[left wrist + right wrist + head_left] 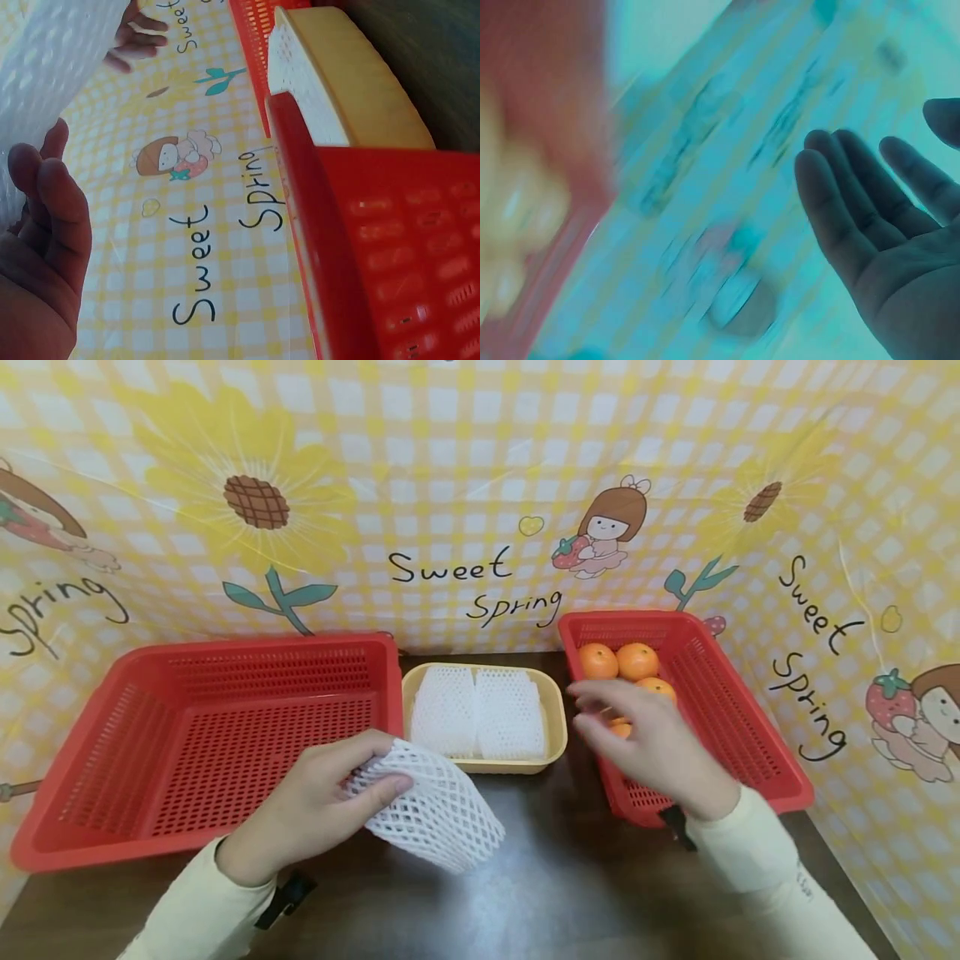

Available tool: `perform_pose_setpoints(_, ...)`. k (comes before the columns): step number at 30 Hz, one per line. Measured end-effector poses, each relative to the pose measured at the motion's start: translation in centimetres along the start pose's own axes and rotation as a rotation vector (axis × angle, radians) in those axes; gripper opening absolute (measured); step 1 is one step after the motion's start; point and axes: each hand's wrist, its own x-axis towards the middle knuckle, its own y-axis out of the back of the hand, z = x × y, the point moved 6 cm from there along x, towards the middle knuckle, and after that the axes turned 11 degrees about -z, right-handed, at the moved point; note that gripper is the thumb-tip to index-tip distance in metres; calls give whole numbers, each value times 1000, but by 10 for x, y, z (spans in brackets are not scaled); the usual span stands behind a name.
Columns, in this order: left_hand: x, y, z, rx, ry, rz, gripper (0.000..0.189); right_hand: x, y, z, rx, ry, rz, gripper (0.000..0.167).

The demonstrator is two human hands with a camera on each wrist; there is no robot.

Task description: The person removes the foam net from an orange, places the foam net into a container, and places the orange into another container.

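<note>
My left hand grips one end of a white foam fruit net, thumb on top, above the table in front of the yellow basket. In the left wrist view the foam net rises beside the curled fingers. My right hand hovers over the near left side of the smaller red basket, fingers spread and holding nothing. Several oranges lie in that basket, partly hidden by this hand. The right wrist view shows the bare palm, with blurred oranges off to the left.
Between the two red baskets stands a small yellow basket with two stacks of white foam nets inside. A large red basket takes up the left of the dark table. A patterned cloth hangs behind and at the sides.
</note>
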Motion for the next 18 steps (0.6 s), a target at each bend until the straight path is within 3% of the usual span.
perform_pose_setpoints(4, 1, -7, 3, -46, -10, -41, 33, 1, -26, -40, 59, 159, -27, 33)
perform_pose_setpoints(9, 3, -18, 6, -94, -46, -70, 31, 4, -62, -67, 278, 219, -169, 38)
perform_pose_setpoints(14, 5, -28, 9, -103, -59, -116, 27, 6, -96, -82, 522, 179, -288, 26)
perform_pose_setpoints(18, 5, -32, 12, -61, -71, -143, 25, 5, -111, -85, 661, 113, -290, 9)
